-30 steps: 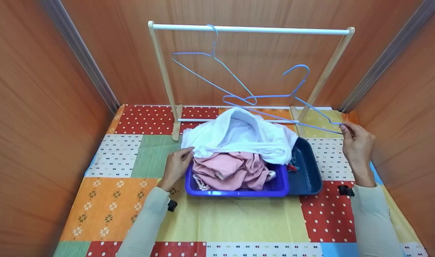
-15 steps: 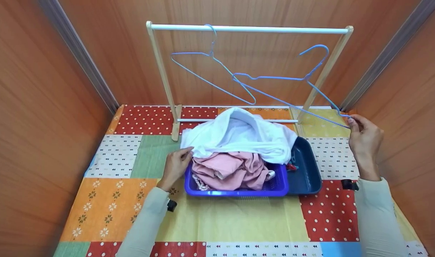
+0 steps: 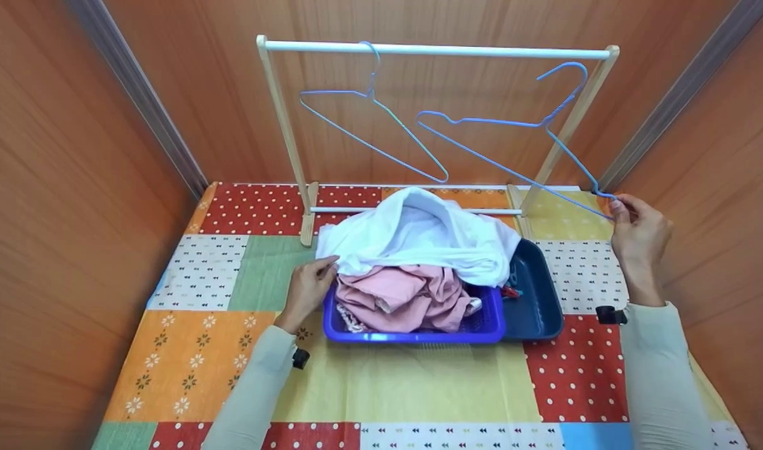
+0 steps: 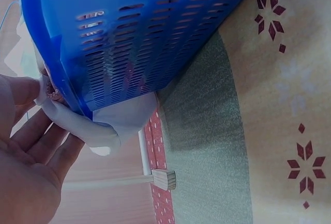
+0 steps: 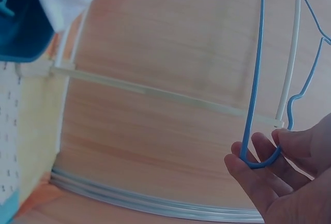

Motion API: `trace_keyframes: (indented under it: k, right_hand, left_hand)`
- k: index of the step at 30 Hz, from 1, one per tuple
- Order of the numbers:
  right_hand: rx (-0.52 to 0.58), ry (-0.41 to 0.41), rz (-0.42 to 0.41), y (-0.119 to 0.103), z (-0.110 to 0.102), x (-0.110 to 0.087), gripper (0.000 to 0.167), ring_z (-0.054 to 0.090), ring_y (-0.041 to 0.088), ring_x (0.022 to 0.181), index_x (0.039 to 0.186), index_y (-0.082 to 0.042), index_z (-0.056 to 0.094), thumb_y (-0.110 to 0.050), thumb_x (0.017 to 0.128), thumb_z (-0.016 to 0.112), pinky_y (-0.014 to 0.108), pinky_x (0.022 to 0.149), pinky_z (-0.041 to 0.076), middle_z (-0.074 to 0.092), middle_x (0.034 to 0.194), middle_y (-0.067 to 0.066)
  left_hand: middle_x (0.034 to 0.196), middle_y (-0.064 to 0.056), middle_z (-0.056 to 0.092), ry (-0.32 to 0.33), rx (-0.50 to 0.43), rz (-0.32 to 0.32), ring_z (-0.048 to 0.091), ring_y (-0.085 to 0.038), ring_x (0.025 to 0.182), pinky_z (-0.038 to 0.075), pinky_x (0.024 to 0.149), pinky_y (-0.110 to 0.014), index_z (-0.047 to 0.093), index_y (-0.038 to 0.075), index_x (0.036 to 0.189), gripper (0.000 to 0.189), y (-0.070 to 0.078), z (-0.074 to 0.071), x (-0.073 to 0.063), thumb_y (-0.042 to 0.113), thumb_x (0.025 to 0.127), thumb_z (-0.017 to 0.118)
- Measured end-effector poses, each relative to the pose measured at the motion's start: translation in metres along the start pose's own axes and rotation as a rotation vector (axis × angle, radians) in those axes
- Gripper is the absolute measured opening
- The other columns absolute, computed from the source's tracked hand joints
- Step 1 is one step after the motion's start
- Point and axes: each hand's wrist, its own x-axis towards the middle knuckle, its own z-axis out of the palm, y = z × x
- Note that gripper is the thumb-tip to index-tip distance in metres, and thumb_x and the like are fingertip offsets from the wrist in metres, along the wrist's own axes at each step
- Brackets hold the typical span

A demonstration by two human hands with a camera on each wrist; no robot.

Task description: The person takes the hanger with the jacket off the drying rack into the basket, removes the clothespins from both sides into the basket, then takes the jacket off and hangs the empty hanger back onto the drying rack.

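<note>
My right hand (image 3: 643, 234) pinches the lower right corner of a blue wire hanger (image 3: 513, 169), whose hook points up in front of the rack's right part. In the right wrist view the hanger's rounded end (image 5: 261, 165) lies between thumb and fingers. At the basket's left rim, my left hand (image 3: 308, 289) pinches the edge of a white garment (image 3: 481, 244) between thumb and fingers. The garment is draped over the back of a purple-blue basket (image 3: 413, 338), with a pink cloth (image 3: 400, 300) bunched in front of it.
A second hanger (image 3: 375, 150) hangs from the white bar (image 3: 469, 51) of a wooden-legged rack at the back. A dark blue tray (image 3: 535, 300) holding small clips stands right of the basket, partly covered by it. Wood panels enclose the patchwork cloth.
My right hand has moved slightly right and up with the hanger, which has risen and tilted, clearing the hanging one. The left hand and garment have stayed in place.
</note>
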Motion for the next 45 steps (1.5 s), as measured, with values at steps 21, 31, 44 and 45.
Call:
trace_keyframes:
  k: [21, 31, 44, 45]
  right_hand:
    - [0.023, -0.003, -0.058, -0.026, 0.028, 0.032, 0.022, 0.041, -0.025, 0.066, 0.108, -0.007, 0.075, -0.019, 0.096, 0.062, 0.009, 0.068, 0.035, 0.075, 0.102, 0.016]
    - [0.019, -0.023, -0.056, -0.04, 0.039, 0.04, 0.021, 0.056, -0.011, 0.076, 0.109, -0.007, 0.075, -0.017, 0.096, 0.062, 0.008, 0.069, 0.035, 0.075, 0.106, 0.013]
    - [0.012, -0.07, -0.047, -0.061, 0.048, 0.052, 0.026, 0.067, 0.025, 0.096, 0.114, -0.008, 0.074, -0.022, 0.098, 0.059, 0.016, 0.072, 0.039, 0.074, 0.111, 0.015]
    - [0.013, -0.076, -0.043, -0.063, 0.049, 0.053, 0.027, 0.066, 0.026, 0.096, 0.115, -0.008, 0.073, -0.023, 0.099, 0.059, 0.018, 0.072, 0.04, 0.073, 0.111, 0.016]
  left_hand:
    - [0.091, -0.009, 0.076, 0.008, 0.0, 0.015, 0.056, -0.012, 0.069, 0.052, 0.071, -0.035, 0.075, 0.009, 0.113, 0.022, -0.002, 0.0, 0.0, 0.015, 0.093, 0.066]
    - [0.084, -0.007, 0.074, -0.007, 0.015, 0.003, 0.052, -0.011, 0.066, 0.049, 0.067, -0.03, 0.075, 0.009, 0.113, 0.022, -0.001, 0.0, 0.0, 0.015, 0.094, 0.065]
    - [0.091, -0.009, 0.076, 0.002, 0.014, 0.004, 0.054, -0.012, 0.067, 0.05, 0.068, -0.032, 0.075, 0.008, 0.113, 0.022, 0.0, 0.0, 0.0, 0.013, 0.093, 0.066]
    - [0.09, -0.009, 0.075, 0.002, 0.015, 0.003, 0.053, -0.012, 0.066, 0.049, 0.067, -0.031, 0.075, 0.008, 0.113, 0.022, -0.001, 0.0, -0.001, 0.013, 0.093, 0.066]
